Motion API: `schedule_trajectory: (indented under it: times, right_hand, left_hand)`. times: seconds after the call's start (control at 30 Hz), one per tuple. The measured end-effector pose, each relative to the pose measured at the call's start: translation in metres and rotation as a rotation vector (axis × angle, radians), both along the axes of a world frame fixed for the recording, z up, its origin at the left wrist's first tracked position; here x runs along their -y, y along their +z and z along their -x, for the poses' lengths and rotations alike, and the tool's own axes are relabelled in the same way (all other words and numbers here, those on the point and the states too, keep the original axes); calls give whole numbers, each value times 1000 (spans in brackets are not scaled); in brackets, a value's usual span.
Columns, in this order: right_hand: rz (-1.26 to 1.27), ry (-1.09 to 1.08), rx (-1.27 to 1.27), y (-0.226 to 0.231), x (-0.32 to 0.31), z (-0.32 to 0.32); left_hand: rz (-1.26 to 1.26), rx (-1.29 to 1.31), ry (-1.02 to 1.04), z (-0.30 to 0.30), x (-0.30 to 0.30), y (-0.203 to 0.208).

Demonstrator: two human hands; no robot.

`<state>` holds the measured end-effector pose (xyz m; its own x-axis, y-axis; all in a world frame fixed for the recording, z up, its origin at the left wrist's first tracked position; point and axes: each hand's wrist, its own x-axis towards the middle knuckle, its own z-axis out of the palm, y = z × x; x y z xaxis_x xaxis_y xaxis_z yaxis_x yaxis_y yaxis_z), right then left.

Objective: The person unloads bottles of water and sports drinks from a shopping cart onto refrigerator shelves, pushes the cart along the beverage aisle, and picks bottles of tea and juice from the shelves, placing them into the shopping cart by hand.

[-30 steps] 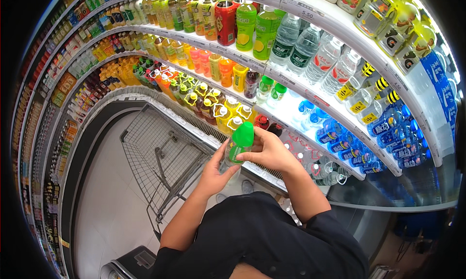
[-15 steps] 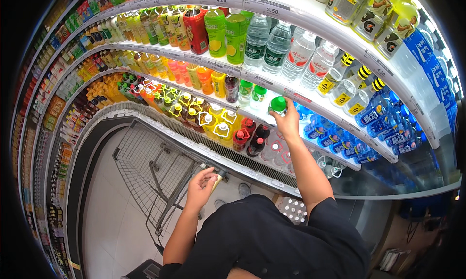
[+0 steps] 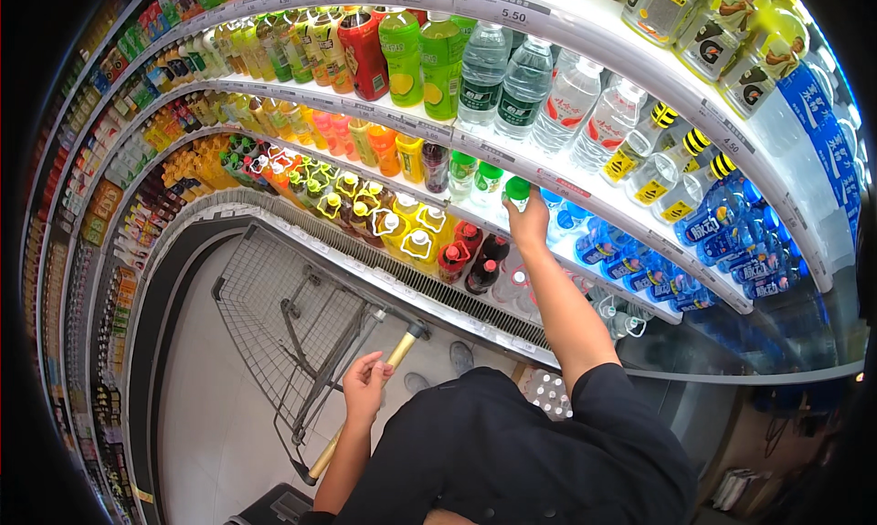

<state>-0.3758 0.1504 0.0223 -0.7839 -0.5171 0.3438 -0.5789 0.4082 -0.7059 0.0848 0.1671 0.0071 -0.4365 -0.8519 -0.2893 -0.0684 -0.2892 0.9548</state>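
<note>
My right hand [image 3: 528, 222] reaches onto a lower shelf, its fingers wrapped round a clear bottle with a green cap [image 3: 517, 190]. Most of that bottle is hidden behind the hand. Just left of it stand two more green-capped bottles [image 3: 488, 175] on the same shelf. Beside the shopping cart's pale yellow handle [image 3: 402, 348], my left hand [image 3: 365, 383] hovers with loosely bent fingers and nothing in it. The wire shopping cart [image 3: 265, 310] stands to its left.
Curving shelves [image 3: 365, 114] full of drinks wrap round the front and left. Blue-labelled bottles [image 3: 630, 267] stand right of my right hand; dark cola bottles [image 3: 481, 275] are below it. On the floor by my body sits a pack of white-capped bottles [image 3: 550, 394].
The green-capped bottle in my right hand has gone from tilted to more upright, close to the bottle row. My left hand has moved down and slightly left, uncovering more of the cart handle.
</note>
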Motion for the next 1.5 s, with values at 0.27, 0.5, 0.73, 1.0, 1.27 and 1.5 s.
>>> schedule_trajectory:
  times: [0.27,0.5,0.73,1.0,1.27,1.5]
  right_hand:
    - [-48,-25,-121,-16,16,17]
    - [-37,-22,-164,-7,13,6]
    - [-122,-30,-62,8,8,0]
    - [130,32,-310,8,-12,-19]
    - [-44,254,-145,-49,-55,-63]
    - [-347,142,3,-142,-71,-49]
  left_hand:
    - [36,6,49,-6,-12,-11]
    - [-12,1,102,-22,-14,-21]
    - [-55,37,155,-39,-13,-27]
    - [187,37,347,-37,-16,-14]
    - [716,509,118,-53,-6,-48]
    - [700,593,58,-49,-4,-56]
